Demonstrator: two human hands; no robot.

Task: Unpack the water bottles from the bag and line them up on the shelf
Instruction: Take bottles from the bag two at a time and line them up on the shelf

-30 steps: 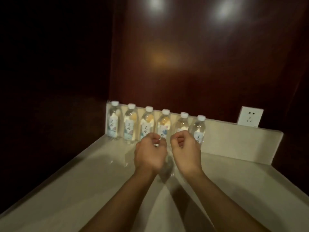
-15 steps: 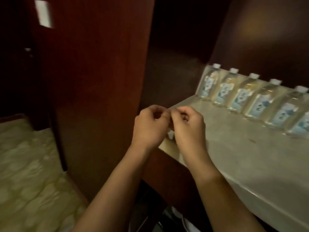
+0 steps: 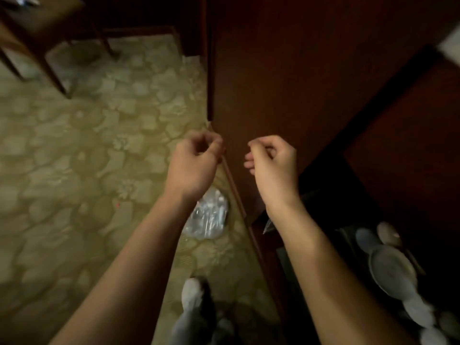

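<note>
I looked down at the clear crinkled plastic bag (image 3: 208, 217), lying on the patterned carpet (image 3: 74, 145) at lower centre. My left hand (image 3: 195, 161) and right hand (image 3: 272, 161) hovered above, fingers loosely curled, holding nothing I could make out, probably poised to reach for it.

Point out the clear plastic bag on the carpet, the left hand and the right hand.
clear plastic bag (image 3: 207, 216): head view, crinkled middle of the bag.
left hand (image 3: 193, 165): head view, back of the hand.
right hand (image 3: 273, 165): head view, back of the hand.
</note>
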